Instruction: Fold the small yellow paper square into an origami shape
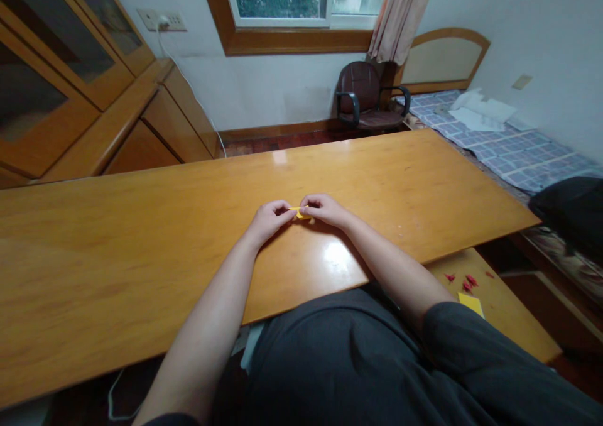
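Observation:
A small piece of folded yellow paper (298, 212) is held between my two hands, just above or on the wooden table (155, 250). My left hand (273, 218) pinches its left end between thumb and fingers. At the other end, my right hand (323, 208) grips the paper in the same way, its thumb lying along the near side. The fingertips almost meet in the middle and cover most of the paper, so its exact folded shape is hard to make out.
On a lower wooden surface (513, 310) at the right lie several small red folded-paper pieces (470, 281) and yellow paper sheets (471, 303). Beyond the table stand a brown armchair (360, 96) and a bed (513, 149) with a black bag (572, 215). Cabinets (117, 99) line the left.

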Available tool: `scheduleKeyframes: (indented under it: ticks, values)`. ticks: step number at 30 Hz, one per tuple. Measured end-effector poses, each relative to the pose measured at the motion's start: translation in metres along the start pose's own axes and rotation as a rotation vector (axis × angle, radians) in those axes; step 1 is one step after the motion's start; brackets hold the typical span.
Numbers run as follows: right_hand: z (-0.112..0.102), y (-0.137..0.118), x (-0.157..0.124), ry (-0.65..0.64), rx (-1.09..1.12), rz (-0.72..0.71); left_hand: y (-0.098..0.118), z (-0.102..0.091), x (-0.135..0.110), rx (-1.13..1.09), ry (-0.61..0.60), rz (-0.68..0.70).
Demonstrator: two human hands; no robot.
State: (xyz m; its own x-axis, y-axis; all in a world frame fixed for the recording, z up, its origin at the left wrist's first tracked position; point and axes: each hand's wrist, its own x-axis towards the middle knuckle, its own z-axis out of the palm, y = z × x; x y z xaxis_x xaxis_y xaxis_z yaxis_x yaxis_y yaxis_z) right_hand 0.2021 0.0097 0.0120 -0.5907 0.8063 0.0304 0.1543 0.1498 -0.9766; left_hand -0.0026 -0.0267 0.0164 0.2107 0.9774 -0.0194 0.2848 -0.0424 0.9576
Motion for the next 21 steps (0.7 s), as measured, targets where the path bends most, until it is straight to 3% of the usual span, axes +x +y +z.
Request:
scheduleKeyframes:
  ticks: [6,15,21]
  values:
    - [-0.001,0.001,0.0,-0.023,0.009,0.015,0.0,-0.002,-0.001,-0.096,0.012,0.009]
    - [0.001,0.002,0.001,-0.01,0.035,0.022,-0.009,-0.004,0.005,-0.288,0.154,-0.015]
    - [0.0,0.0,0.001,-0.008,-0.001,0.004,-0.009,-0.002,0.005,-0.117,0.085,0.05]
